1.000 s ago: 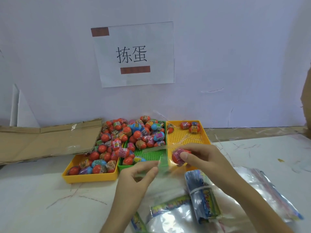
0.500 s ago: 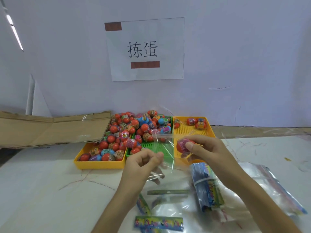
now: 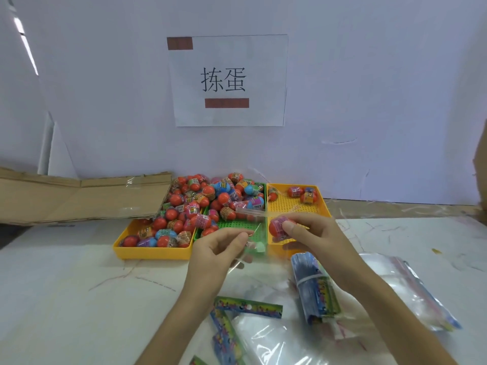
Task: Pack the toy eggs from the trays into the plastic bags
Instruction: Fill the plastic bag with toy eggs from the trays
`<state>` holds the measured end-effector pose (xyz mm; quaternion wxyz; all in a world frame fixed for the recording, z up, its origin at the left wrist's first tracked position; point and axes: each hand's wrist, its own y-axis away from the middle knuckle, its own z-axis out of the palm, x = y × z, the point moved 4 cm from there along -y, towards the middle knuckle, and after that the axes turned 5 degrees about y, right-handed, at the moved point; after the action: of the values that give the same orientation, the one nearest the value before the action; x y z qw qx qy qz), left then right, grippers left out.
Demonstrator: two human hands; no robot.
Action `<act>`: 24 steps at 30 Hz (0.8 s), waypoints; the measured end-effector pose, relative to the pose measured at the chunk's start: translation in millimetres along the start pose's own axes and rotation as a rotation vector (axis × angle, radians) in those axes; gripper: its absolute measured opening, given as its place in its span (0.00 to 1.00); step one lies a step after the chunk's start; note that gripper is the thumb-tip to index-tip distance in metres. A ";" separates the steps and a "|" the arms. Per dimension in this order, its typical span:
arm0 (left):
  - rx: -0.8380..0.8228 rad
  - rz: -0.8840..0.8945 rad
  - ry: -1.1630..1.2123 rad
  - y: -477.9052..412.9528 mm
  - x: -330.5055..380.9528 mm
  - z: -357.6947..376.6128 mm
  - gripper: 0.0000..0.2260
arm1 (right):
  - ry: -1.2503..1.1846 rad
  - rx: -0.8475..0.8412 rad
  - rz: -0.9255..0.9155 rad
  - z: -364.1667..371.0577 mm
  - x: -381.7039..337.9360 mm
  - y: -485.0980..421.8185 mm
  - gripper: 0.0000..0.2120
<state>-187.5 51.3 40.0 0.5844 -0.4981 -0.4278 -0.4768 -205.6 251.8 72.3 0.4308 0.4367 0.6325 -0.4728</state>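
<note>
White wall (image 3: pixel 369 75) filled the far side of the scene, with a paper sign (image 3: pixel 228 80) bearing two printed characters fixed to it. Below it lay a pale, scratched tabletop (image 3: pixel 66 285). A flattened cardboard box (image 3: pixel 79 196) rested at the far left.

Three perforated trays stood side by side at the far middle of the table. The left yellow tray (image 3: pixel 152 252) and the green tray (image 3: pixel 257 230) were heaped with toy eggs (image 3: pixel 195 206), mostly orange-red, some blue or pink. The right yellow tray (image 3: pixel 322 204) held only a few eggs at its far end.

The left hand (image 3: pixel 218 248) pinched the edge of a clear plastic bag (image 3: pixel 253 248) between thumb and fingers, holding it up in front of the green tray. The right hand (image 3: pixel 313 233) gripped one orange-red toy egg (image 3: pixel 276 227) between thumb and fingertips, just beside the bag's upper edge, over the near part of the right yellow tray.

Near the person, a banded stack of printed header cards (image 3: pixel 316 288) lay on the table to the right of the held bag. More clear bags with colourful printed strips (image 3: pixel 247 308) were spread at the near middle, and another pile of bags (image 3: pixel 411 288) lay to the right.
</note>
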 end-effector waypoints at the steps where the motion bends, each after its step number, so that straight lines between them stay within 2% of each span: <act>1: 0.001 -0.002 0.002 0.0 -0.4 0.3 0.05 | -0.001 0.008 -0.004 -0.3 -0.1 -0.1 0.19; 7: -0.026 0.013 -0.004 -0.1 -2.5 3.2 0.06 | 0.040 0.101 -0.074 -2.9 -3.0 -0.1 0.15; 17: -0.078 0.059 -0.011 0.0 -3.4 6.4 0.04 | 0.286 0.133 -0.205 -4.2 -3.3 -1.6 0.10; 24: -0.077 0.067 -0.043 -0.3 -4.3 5.9 0.03 | 0.358 0.146 -0.229 -5.1 -4.7 2.0 0.16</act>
<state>-188.7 57.8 36.7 0.5710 -0.5444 -0.4048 -0.4623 -203.2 256.4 77.3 0.2225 0.4690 0.7086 -0.4780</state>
